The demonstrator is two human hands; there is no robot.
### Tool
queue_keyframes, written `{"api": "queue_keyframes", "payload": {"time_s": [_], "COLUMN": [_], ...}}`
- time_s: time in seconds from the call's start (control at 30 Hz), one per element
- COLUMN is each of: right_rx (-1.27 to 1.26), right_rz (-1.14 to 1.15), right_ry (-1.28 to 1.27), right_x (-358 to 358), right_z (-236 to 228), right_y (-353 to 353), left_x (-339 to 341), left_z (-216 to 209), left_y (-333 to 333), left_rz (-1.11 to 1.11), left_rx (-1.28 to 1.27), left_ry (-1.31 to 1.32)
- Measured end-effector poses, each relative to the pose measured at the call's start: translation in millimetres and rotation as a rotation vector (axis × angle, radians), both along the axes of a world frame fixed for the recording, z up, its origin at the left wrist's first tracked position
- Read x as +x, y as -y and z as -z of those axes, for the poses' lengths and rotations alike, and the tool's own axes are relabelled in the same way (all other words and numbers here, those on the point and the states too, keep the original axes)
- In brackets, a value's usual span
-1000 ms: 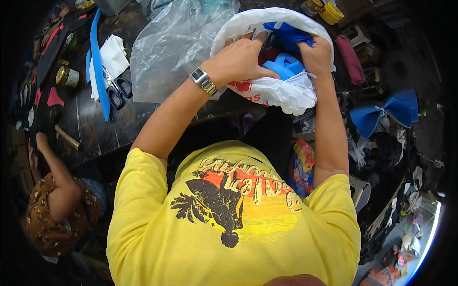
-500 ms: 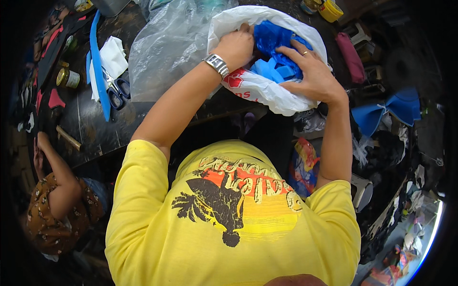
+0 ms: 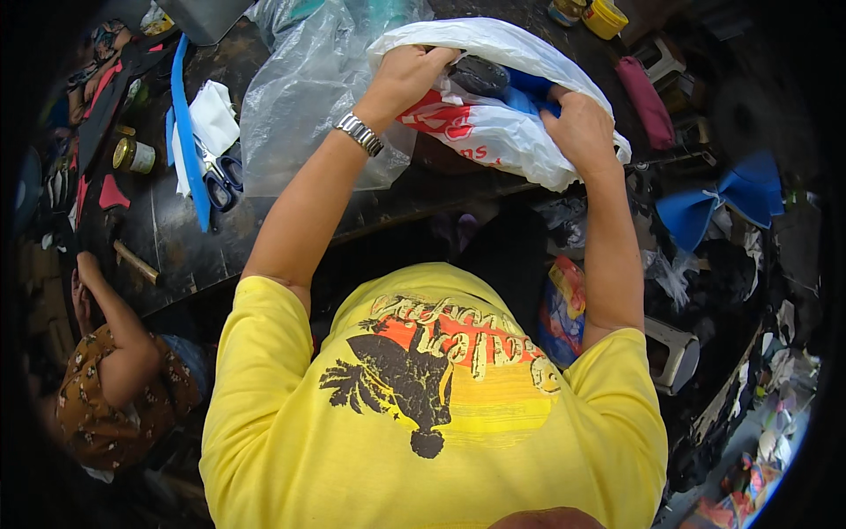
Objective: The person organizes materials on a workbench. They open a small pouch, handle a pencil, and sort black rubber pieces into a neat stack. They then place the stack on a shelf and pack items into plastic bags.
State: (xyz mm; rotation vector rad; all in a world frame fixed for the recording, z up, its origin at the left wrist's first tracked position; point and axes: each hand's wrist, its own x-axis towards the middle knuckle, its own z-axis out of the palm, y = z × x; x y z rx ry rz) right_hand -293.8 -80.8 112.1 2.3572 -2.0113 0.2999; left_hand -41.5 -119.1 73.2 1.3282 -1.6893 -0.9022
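A white plastic bag with red print sits at the table's edge, its mouth pulled wide. My left hand, a metal watch on the wrist, is closed on the bag's left rim. At the right side, my right hand has its fingers curled over the near rim, pinching the plastic. Inside the bag lie a dark rounded bundle and some blue material, partly hidden by the near wall.
Clear plastic sheeting lies left of the bag. Further left are scissors, a blue strip, a jar and a hammer. A blue bow-shaped piece is at right. Another person sits at lower left.
My right hand has come out of the blue contents onto the near rim. My left hand has moved left, stretching the mouth flatter. A dark bundle now shows inside.
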Motion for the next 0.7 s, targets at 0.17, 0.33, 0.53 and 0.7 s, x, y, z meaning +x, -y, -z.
{"api": "queue_keyframes", "payload": {"time_s": [0.17, 0.33, 0.53, 0.7], "right_rx": [-0.120, -0.180, -0.283, -0.299], "right_rz": [-0.084, -0.241, -0.289, -0.327], "right_ry": [0.117, 0.557, 0.489, 0.255], "right_x": [4, 1, 8, 27], "right_z": [-2, 0, -6, 9], "right_y": [-3, -20, -34, -38], "left_x": [13, 19, 16, 9], "left_z": [7, 9, 0, 2], "left_y": [-3, -22, -33, -40], "left_rz": [0.059, 0.075, 0.205, 0.298], "left_rx": [0.177, 0.103, -0.011, 0.098], "left_ry": [-0.292, -0.213, -0.103, -0.287]}}
